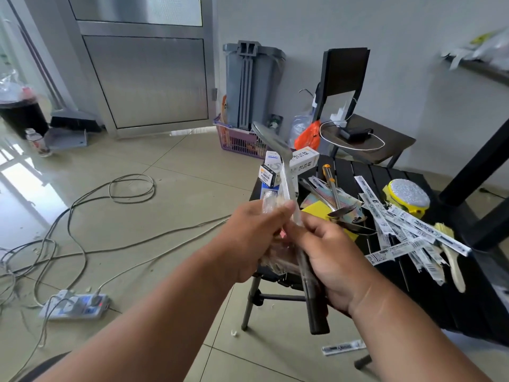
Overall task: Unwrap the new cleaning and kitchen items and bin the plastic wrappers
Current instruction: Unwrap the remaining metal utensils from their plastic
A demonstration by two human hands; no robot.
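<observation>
Steel ladle, dark handle, held up in front of the black tabletop, bowl end up and clear of everything else. Both hands clamped on it mid-shaft, close together: left hand pinches the clear plastic wrapper bunched around the shaft, right hand wraps the handle just below, handle butt sticking out under the wrist.

Handling judgement:
- ladle is rigid and probably moderately light; bowl end makes it top-heavy, so the hold belongs on the dark handle, not the polished shaft
- polished steel will be slick, film on steel slicker still; good for sliding the sleeve off, bad for gripping through it
- wrapper is thin, soft, crinkly; will stretch or tear rather than resist. Pinch a fold, pull along the shaft towards the bowl
- the bowl is wider than the shaft, so the film likely snags there; may need tearing

More wrapped items and loose printed wrapper strips lie on the tabletop to the right. Black bin stands far left by the door, well apart from the hands, already holding clear plastic.
</observation>
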